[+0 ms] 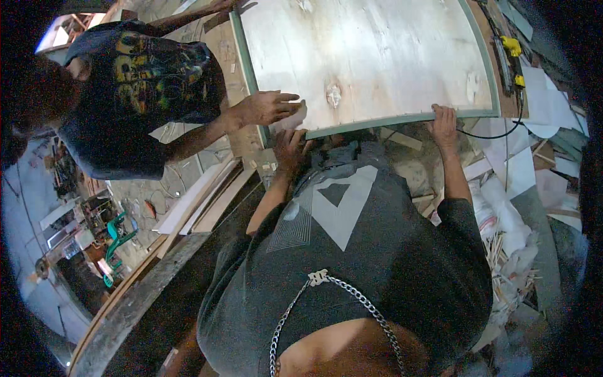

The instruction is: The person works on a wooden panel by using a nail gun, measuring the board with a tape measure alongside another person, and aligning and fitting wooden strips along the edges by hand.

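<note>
A large pale plywood panel (389, 63) with green edging (370, 125) lies in front of me. My left hand (291, 148) grips its near edge close to the left corner, the fingers partly in shadow. Farther right along the same edge, my right hand (444, 127) has its fingers curled over the green strip, the thumb side hidden below. A co-worker's hand (269, 108) hovers over or rests on the panel's left corner, just beyond my left hand; contact is hard to tell. Their other arm (195, 16) reaches to the panel's far left side.
A person in a dark printed shirt (144, 94) stands at the left. Yellow-and-black tools (512, 47) and a black cable (493, 136) lie right of the panel. Long boards (207, 201), a green chair (116, 235), white sheets (521, 173) and wood scraps (402, 139) surround me.
</note>
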Demonstrator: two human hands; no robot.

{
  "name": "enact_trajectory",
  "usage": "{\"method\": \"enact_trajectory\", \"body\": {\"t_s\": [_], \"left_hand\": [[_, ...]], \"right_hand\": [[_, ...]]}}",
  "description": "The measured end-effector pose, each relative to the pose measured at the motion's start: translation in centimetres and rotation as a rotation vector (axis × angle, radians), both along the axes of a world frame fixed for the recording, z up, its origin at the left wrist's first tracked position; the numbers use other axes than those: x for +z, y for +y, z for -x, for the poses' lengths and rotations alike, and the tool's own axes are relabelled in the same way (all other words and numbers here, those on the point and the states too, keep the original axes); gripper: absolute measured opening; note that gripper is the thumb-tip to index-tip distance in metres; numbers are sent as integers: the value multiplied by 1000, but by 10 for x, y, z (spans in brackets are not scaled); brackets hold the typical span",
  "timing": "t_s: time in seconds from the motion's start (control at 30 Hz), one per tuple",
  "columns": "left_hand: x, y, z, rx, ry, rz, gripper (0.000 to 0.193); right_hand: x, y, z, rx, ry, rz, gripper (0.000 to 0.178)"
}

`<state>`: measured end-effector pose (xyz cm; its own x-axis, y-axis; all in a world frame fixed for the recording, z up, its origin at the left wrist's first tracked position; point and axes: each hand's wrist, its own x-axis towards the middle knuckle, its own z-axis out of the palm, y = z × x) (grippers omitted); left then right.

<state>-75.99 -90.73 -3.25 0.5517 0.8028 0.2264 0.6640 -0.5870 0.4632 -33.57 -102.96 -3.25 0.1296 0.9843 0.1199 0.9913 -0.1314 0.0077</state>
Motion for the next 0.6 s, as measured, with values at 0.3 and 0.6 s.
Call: {"method": "enact_trajectory", "body": {"t_s": [0.3, 0.6], "left_hand": [[-26, -4, 9, 14, 70, -230, 35], [-27, -6, 12, -22, -43, -78, 36]], "right_hand": [[-16, -1, -6, 17, 81, -146, 64], [-33, -4, -15, 39, 2, -242, 58]]}}
